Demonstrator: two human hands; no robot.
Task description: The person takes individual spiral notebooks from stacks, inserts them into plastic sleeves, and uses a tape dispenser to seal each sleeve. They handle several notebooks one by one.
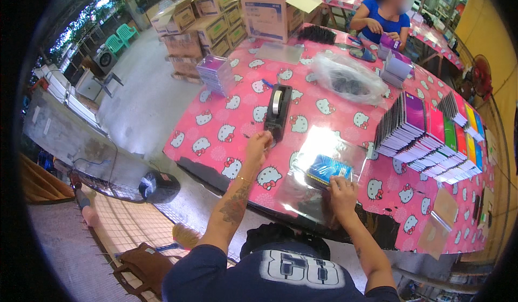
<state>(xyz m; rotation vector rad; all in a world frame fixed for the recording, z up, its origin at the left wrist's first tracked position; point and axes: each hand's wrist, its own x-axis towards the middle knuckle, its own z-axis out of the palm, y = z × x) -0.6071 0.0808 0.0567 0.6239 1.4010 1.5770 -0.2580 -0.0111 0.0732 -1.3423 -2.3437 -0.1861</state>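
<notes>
A black tape dispenser (278, 113) holding a pale roll of tape (277, 102) stands at the table's middle. My left hand (259, 144) is at its near end, fingers pinched at the tape's loose end; the strip itself barely shows. Closer to me and to the right, a blue spiral notebook stack (327, 170) lies on a clear plastic sheet (297, 191) with glare across it. My right hand (342, 193) grips the stack's near right edge, its fingers bent over the top and the thumb mostly hidden.
Stacked notebooks (410, 118) in several colours stand at right. A plastic-wrapped purple stack (216, 74) is at far left, a plastic bag (348, 78) farther back. Across the table a person (383, 16) handles a purple item. Cardboard boxes (216, 24) rise beyond the far edge.
</notes>
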